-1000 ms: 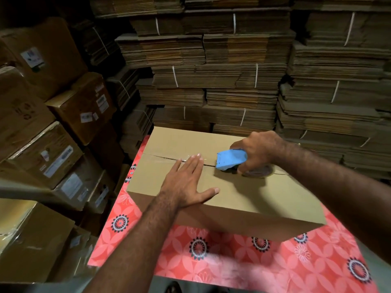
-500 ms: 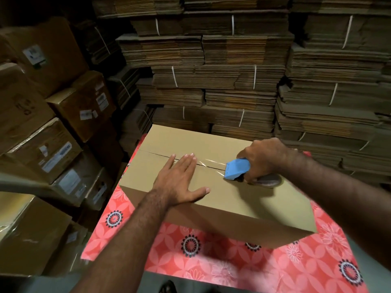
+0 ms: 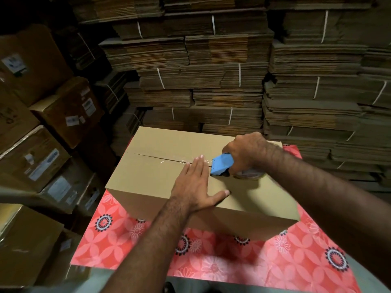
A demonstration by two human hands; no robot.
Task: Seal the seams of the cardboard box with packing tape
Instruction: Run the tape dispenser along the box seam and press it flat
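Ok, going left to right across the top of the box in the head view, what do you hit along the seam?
Bare stretch of the center seam → left hand pressing flat → blue tape dispenser → right hand gripping it.

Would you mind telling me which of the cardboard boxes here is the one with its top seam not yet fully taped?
The plain box on the red floral cloth, under both hands. Its centre seam still gapes; the labelled boxes stacked at left look sealed.
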